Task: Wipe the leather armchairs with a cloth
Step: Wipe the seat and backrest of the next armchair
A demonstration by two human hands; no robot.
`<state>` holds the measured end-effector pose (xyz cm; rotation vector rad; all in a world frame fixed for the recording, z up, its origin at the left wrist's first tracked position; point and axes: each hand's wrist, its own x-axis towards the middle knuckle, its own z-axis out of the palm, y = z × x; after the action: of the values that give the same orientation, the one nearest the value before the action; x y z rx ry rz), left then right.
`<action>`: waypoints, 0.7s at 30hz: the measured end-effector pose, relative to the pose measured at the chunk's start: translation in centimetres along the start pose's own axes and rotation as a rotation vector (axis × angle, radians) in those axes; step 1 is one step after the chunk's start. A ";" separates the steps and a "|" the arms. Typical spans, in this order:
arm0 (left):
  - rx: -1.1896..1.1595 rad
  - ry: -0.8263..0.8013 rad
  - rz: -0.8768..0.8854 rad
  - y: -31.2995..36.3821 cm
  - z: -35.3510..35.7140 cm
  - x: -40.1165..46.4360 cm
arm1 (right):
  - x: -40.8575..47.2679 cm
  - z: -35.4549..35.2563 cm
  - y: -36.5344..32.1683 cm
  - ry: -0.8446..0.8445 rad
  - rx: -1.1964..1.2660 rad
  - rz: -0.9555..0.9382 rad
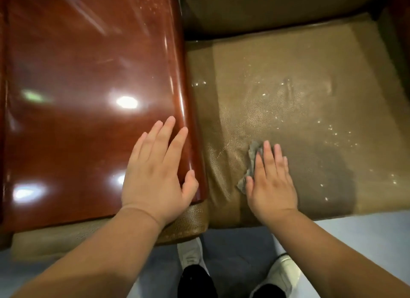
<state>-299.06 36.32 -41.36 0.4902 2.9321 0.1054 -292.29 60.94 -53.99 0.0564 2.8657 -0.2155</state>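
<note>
At the left lies the glossy red-brown wooden armrest top (88,98), and the left hand (157,175) rests flat on its right edge with straight fingers, holding nothing. To the right is the olive-brown leather seat cushion (288,98) with small white specks. Near its front edge, the right hand (270,180) presses a grey cloth (249,164) flat, fingers straight. Below, two white shoes (190,253) stand on the blue-grey floor (233,253).

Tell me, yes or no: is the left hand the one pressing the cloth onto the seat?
No. The right hand presses the grey cloth flat on the seat cushion, while the left hand rests on the glossy wooden armrest.
</note>
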 end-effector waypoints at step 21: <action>-0.036 0.061 0.024 -0.4 0.7 0.4 | 5.9 -0.2 -4.7 -0.004 -0.026 -0.418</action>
<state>-299.49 36.09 -42.15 0.5252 2.9782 0.1793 -298.31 56.38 -54.74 -0.5495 2.8432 -0.2567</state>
